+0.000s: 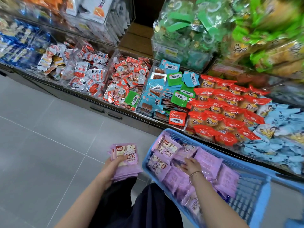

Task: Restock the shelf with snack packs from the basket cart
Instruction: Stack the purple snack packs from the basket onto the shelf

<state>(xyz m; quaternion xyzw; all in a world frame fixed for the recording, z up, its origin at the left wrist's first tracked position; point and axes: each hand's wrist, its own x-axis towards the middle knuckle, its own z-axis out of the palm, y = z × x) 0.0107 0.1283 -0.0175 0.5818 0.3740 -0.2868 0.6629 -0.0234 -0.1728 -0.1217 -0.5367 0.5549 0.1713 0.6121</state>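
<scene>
Left hand grasps stacked purple snack packs at 6 o'clock; right hand, fingers extended, rests on packs inside blue basket cart, 4 o'clock; cart's lower end cropped.

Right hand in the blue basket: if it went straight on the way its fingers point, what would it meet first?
Most likely the face-up purple snack pack lying just ahead of the right hand, near the far-left end of the blue basket. The basket's wall comes after it. Depth is hard to judge here.
</scene>
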